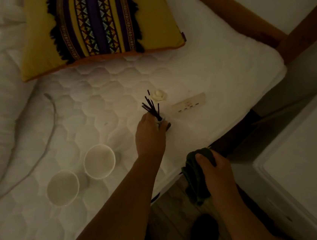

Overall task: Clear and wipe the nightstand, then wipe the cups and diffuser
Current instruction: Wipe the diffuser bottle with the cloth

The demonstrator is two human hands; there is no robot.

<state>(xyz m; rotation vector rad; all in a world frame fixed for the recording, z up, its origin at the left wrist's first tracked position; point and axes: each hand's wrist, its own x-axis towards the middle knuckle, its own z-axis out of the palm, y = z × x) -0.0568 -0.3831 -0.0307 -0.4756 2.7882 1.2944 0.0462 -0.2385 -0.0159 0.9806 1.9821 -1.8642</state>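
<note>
My left hand [150,135] grips the reed diffuser [160,119] on the white mattress [197,72]; dark sticks fan up out of its neck, and a white rose-shaped piece [159,95] lies just beyond them. Two white cups stand on the mattress to the left, one nearer the hand [99,161] and one farther left [62,188], both upright. My right hand [217,174] holds a bunched dark green cloth [195,180] over the bed's edge. The white nightstand [304,162] shows at the right.
A yellow patterned cushion [95,26] lies at the head of the bed. A grey cable [52,116] trails across the mattress at left, and a flat white remote-like object [189,102] lies right of the diffuser. Wooden bed frame [239,8] runs behind.
</note>
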